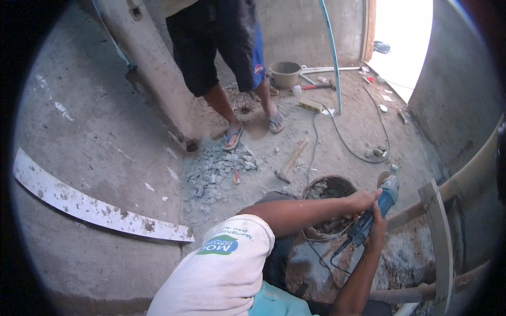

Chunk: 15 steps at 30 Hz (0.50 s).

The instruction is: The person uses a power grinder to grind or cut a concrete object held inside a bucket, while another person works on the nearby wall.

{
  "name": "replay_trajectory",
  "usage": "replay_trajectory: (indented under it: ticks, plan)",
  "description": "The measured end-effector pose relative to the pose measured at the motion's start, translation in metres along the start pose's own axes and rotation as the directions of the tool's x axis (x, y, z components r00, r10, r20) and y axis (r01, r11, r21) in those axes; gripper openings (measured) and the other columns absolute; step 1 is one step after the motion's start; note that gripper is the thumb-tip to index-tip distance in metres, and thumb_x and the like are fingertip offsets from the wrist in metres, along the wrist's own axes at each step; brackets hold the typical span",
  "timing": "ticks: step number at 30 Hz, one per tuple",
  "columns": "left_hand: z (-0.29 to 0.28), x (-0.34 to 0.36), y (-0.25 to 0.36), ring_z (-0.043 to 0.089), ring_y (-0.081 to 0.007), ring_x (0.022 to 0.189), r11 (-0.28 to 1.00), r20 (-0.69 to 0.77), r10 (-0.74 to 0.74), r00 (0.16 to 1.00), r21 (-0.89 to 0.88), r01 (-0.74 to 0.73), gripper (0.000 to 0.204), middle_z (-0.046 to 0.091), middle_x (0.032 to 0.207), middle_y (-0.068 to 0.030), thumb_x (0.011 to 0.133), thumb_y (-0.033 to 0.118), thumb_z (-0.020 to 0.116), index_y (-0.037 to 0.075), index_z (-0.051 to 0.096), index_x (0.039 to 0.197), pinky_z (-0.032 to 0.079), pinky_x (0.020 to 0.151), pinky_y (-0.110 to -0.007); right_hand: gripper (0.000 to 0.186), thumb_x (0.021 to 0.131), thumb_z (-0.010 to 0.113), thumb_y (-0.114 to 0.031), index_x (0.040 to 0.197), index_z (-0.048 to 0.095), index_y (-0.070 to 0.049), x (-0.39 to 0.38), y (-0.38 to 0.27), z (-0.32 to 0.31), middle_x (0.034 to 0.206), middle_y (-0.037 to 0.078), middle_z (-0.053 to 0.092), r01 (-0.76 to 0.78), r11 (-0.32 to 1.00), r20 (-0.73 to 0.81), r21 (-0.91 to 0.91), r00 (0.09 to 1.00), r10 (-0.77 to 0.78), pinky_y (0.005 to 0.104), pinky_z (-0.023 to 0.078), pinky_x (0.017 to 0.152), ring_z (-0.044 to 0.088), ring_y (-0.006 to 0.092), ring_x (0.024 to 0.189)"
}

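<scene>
A blue-green angle grinder [388, 196] is held in both hands at the right. My left hand [366, 201] is closed round its front part near the disc [383, 179]. Lower down, my right hand [376, 229] wraps the rear of the body, from which a dark cord [340, 248] trails. The disc faces the upper end of the tool, close to a small pale pipe end [393, 168]; whether they touch I cannot tell. Under my left forearm stands a round bucket [314, 235] with grey mortar-like material in it, partly hidden by the arm.
Thick pipes [414, 213] and an upright strip [441, 239] stand at the right. A hammer [292, 160] and broken rubble [217, 171] lie on the floor. A person in sandals [232, 138] stands beyond. Farther back are a basin [285, 78], a power strip [311, 106] and cables [345, 139].
</scene>
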<state>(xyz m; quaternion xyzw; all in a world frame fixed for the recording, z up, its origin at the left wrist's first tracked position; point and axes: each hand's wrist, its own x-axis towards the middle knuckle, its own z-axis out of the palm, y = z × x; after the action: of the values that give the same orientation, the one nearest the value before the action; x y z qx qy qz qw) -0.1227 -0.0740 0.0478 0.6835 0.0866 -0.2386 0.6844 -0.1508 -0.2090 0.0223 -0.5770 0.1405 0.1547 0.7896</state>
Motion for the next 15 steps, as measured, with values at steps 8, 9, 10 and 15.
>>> replay_trajectory:
  ticks: [8,9,10,15]
  plan:
    - [0.003,-0.015,0.007,0.06,-0.0229,0.081,0.984,0.036,0.016,0.999,0.176,-0.022,0.07,0.062,0.097,-0.0148,0.083,0.061,0.061,-0.003,0.06,0.111,0.05,0.063,-0.035,0.041,0.085,0.069,-0.028,0.108,0.059,0.004,-0.004,0.005,-0.003,0.091,0.009,0.063,0.072,0.989,-0.049,-0.13,0.996,-0.079,0.0324,0.048,0.064,0.061,0.0192,0.074]
    - [0.002,-0.014,0.008,0.061,-0.0231,0.084,0.977,0.053,0.0,0.999,0.215,-0.012,0.07,0.063,0.099,-0.0151,0.081,0.06,0.064,-0.003,0.059,0.113,0.05,0.064,-0.035,0.04,0.085,0.069,-0.027,0.108,0.058,0.004,0.002,0.013,-0.008,0.091,0.009,0.063,0.082,0.989,-0.036,-0.127,0.996,-0.087,0.0327,0.048,0.064,0.061,0.0193,0.074]
    - [0.002,-0.014,0.009,0.061,-0.0228,0.083,0.976,0.053,0.002,0.999,0.216,-0.013,0.069,0.063,0.099,-0.0145,0.08,0.058,0.066,-0.002,0.06,0.113,0.05,0.065,-0.035,0.039,0.085,0.068,-0.025,0.108,0.058,0.005,0.008,0.019,-0.013,0.092,0.009,0.063,0.093,0.988,-0.024,-0.124,0.995,-0.096,0.033,0.048,0.064,0.061,0.0194,0.074]
    - [-0.003,0.007,-0.014,0.061,-0.0209,0.083,0.976,0.011,0.057,0.998,0.21,-0.058,0.063,0.063,0.099,-0.0118,0.075,0.047,0.076,0.0,0.06,0.113,0.05,0.065,-0.033,0.034,0.082,0.066,-0.017,0.106,0.058,0.005,0.024,0.036,-0.018,0.092,0.01,0.063,0.158,0.95,0.016,-0.27,0.987,-0.16,0.0336,0.048,0.066,0.06,0.0189,0.076]
